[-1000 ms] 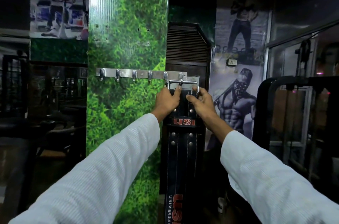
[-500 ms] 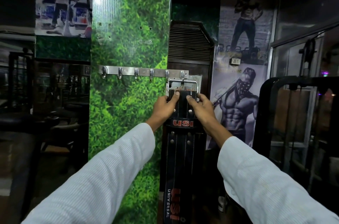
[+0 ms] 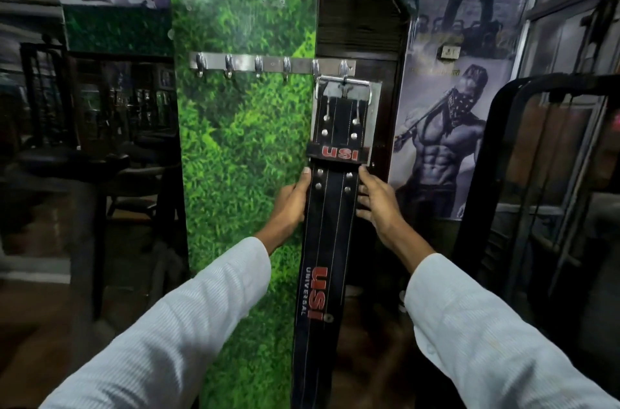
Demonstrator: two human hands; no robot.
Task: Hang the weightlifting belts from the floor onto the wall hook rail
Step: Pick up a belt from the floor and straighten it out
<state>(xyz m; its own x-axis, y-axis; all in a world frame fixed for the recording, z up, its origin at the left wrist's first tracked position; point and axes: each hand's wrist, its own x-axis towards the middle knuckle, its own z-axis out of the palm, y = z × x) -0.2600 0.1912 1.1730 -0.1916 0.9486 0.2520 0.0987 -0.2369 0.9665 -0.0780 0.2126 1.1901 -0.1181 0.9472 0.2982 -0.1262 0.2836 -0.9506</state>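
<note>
A long black belt [image 3: 327, 241] hangs straight down from the hook rail [image 3: 271, 65]. Its shiny buckle [image 3: 344, 86] is caught on the last hook [image 3: 344, 68] at the right end of the rail. The belt has red letters on a band near the top and more red letters lower down. Its bottom end runs out of the picture.

The left hand [image 3: 290, 204] is on the left edge of the belt, just under the red band. Its thumb lies along that edge, and its other fingers go behind the belt, so I cannot tell how tightly they are curled. The right hand [image 3: 377, 199] is on the right edge of the belt. Its fingers are nearly straight and touch the side of the belt. Both arms wear white sleeves [image 3: 188, 324].

The other five hooks on the rail have nothing on them. The rail is fixed to a wall panel [image 3: 241, 140] with a green grass picture. Behind the belt is a dark brown cabinet [image 3: 362, 23] with slats. To the right is a poster [image 3: 446, 127] of a strong masked man. Far right stands a black metal frame [image 3: 503, 147]. On the left, in the dark, are black seats [image 3: 70, 158].
</note>
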